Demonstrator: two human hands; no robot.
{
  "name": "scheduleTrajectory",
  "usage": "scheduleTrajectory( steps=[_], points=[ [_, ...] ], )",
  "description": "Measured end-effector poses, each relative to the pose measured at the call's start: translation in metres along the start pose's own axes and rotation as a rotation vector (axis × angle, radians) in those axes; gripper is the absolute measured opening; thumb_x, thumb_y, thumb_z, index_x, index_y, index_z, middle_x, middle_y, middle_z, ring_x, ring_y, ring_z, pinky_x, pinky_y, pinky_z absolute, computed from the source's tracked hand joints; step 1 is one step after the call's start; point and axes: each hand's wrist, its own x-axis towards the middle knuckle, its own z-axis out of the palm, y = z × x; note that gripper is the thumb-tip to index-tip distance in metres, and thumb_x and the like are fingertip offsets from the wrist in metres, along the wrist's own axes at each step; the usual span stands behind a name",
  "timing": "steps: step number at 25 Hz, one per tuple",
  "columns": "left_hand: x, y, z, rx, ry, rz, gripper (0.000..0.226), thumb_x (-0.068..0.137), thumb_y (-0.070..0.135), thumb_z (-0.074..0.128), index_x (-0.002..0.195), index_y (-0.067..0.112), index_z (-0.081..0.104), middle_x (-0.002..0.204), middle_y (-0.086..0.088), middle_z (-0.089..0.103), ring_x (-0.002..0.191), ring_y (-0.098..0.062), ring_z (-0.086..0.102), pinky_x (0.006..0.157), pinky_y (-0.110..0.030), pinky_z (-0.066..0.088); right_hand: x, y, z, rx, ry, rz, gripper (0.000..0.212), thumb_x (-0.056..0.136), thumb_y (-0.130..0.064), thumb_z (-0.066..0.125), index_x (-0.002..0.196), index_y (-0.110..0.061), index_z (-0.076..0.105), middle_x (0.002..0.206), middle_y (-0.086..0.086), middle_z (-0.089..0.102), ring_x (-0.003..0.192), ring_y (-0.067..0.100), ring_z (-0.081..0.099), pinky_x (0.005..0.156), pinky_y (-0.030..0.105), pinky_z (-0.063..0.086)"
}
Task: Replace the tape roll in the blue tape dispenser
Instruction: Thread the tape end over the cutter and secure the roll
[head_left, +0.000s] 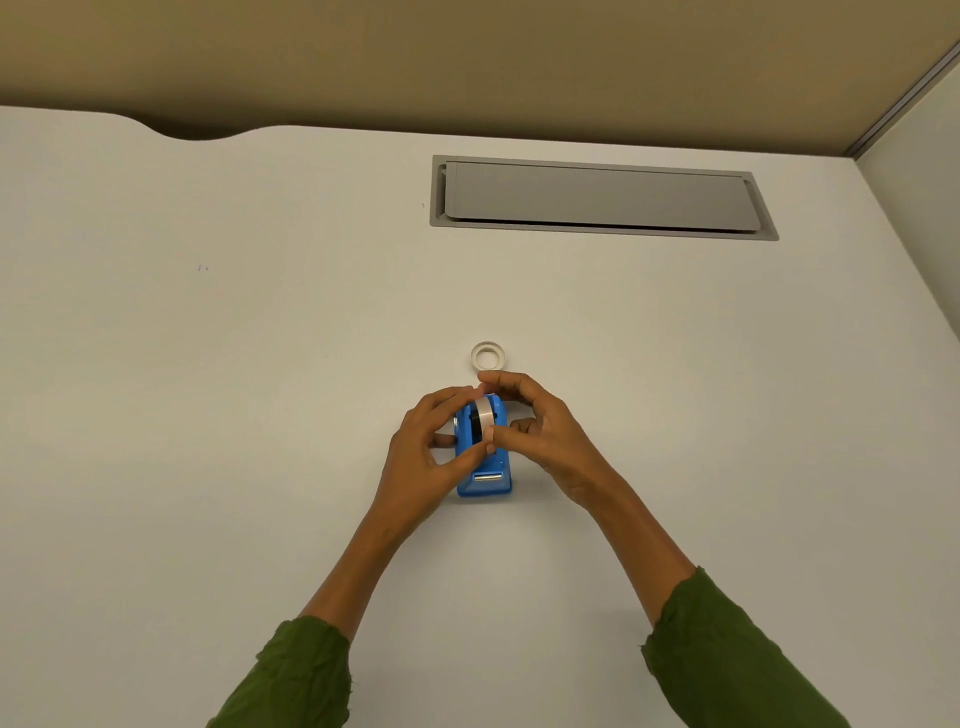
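Note:
The blue tape dispenser (488, 480) stands on the white desk (260, 389), its metal cutter facing me. A tape roll (482, 420) on a black hub sits upright in its cradle. My left hand (431, 452) curls round the roll from the left, thumb and fingertips on its rim. My right hand (540, 431) pinches the roll from the right, forefinger over the top and thumb at its near side. Just behind the dispenser a thin, nearly bare tape ring (488, 356) lies flat on the desk.
A grey cable-tray lid (597, 197) is set into the desk at the back right. A tan partition (467, 57) runs along the far edge, and a side panel (914, 171) closes the right.

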Motion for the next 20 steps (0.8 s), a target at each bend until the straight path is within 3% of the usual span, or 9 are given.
scheduleTrajectory(
  steps=[3, 9, 15, 20],
  points=[
    [0.000, 0.000, 0.000, 0.007, 0.005, -0.006, 0.052, 0.078, 0.014, 0.070, 0.126, 0.016, 0.052, 0.130, -0.004, 0.052, 0.114, -0.019, 0.054, 0.084, -0.025, 0.054, 0.001, 0.000, 0.004, -0.021, 0.038, -0.005, 0.050, 0.076, -0.006, 0.064, 0.121, -0.027, 0.053, 0.119, -0.005, 0.060, 0.112, 0.010, 0.055, 0.085, 0.029, 0.054],
    [0.001, -0.001, 0.001, 0.019, 0.011, -0.025, 0.052, 0.077, 0.014, 0.071, 0.125, 0.016, 0.050, 0.129, -0.008, 0.052, 0.113, -0.021, 0.054, 0.085, -0.027, 0.053, 0.005, 0.001, 0.007, -0.029, 0.083, 0.047, 0.035, 0.081, -0.001, 0.063, 0.113, -0.011, 0.057, 0.116, 0.010, 0.062, 0.111, 0.025, 0.057, 0.095, 0.039, 0.051],
    [0.002, -0.001, 0.000, 0.010, 0.008, -0.015, 0.051, 0.078, 0.014, 0.071, 0.125, 0.017, 0.051, 0.129, -0.006, 0.053, 0.113, -0.019, 0.054, 0.084, -0.025, 0.054, 0.009, -0.003, 0.012, -0.001, 0.131, 0.062, 0.026, 0.081, -0.003, 0.061, 0.107, -0.009, 0.060, 0.112, 0.010, 0.064, 0.107, 0.023, 0.058, 0.092, 0.032, 0.050],
    [0.001, 0.000, 0.000, 0.013, -0.004, -0.015, 0.053, 0.078, 0.013, 0.071, 0.128, 0.013, 0.051, 0.131, -0.006, 0.051, 0.115, -0.020, 0.053, 0.088, -0.033, 0.055, 0.015, -0.005, 0.019, 0.040, 0.225, 0.098, 0.012, 0.084, -0.011, 0.062, 0.095, -0.008, 0.062, 0.102, 0.010, 0.065, 0.102, 0.024, 0.060, 0.088, 0.032, 0.050]
  ],
)
